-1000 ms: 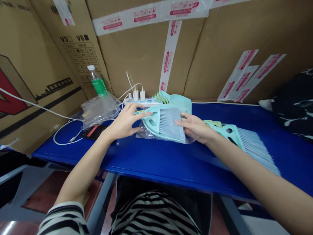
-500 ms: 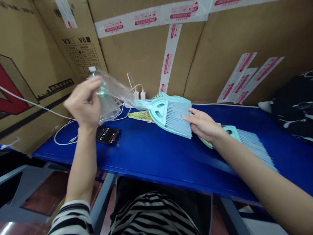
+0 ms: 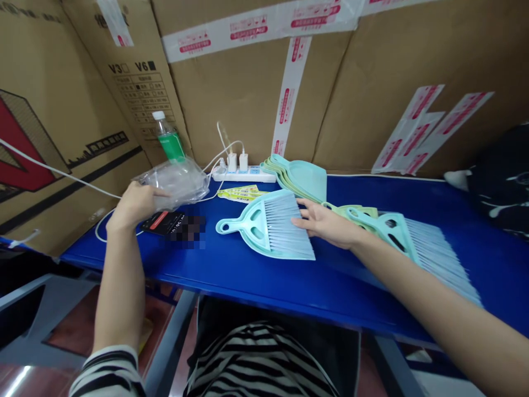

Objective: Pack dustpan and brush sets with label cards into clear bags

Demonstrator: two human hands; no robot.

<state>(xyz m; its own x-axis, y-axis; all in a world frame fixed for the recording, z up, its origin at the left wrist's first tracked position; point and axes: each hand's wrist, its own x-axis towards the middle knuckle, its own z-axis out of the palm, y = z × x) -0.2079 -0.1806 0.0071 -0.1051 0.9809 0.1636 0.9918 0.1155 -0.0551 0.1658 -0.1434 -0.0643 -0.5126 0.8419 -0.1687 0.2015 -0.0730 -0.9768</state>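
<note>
My right hand grips the bristle end of a light-blue brush that lies nested in a matching dustpan, held just above or on the blue table. The hole at the end of the handle points left. On the left, my left hand is closed on the edge of a crumpled clear plastic bag. Part of a phone shows beside that hand, its screen lit.
Behind are stacked dustpans, a white power strip, yellow-green packets and a green-labelled bottle. Several brushes lie at right, partly under my right forearm. Cardboard walls stand along the back.
The plastic bag has come off the handle end and moved down and left with my left hand. My right hand has lowered the brush and dustpan toward the front.
</note>
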